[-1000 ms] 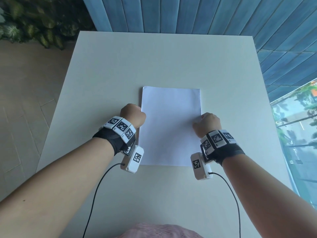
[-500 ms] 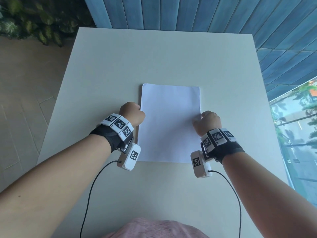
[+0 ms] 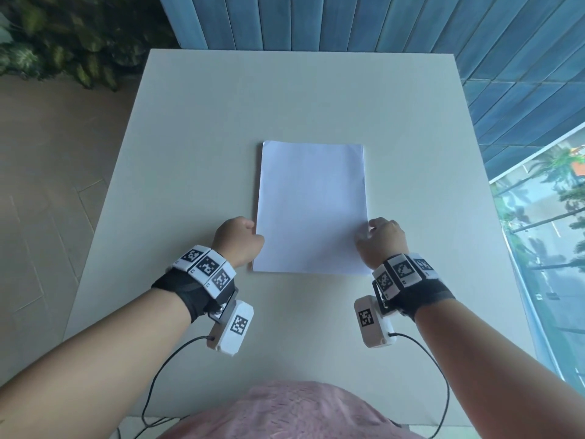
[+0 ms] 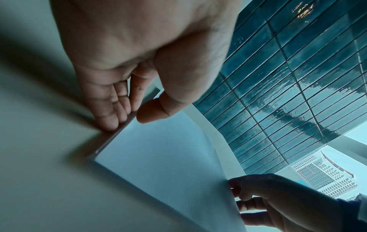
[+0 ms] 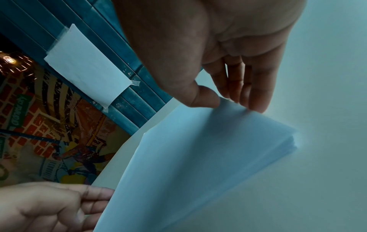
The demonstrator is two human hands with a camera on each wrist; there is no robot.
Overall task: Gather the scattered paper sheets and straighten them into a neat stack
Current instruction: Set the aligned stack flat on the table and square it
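The paper stack [image 3: 311, 207] lies flat mid-table [image 3: 196, 128], long axis running away from the person. The left hand [image 3: 238, 240] pinches its left edge near the front corner, thumb on top; the right hand [image 3: 381, 239] pinches the right edge likewise. Both are equally near, and nothing else stands beside the stack.

Head view looks forward and down over the tabletop [image 3: 196, 128], mid-distance, both forearms in frame. Each wrist view sits very close under its palm, low to the tabletop, facing along the fingers toward the blue tiled wall [image 4: 288, 87]. All three share the paper stack [image 3: 311, 207] (opposite long edges).
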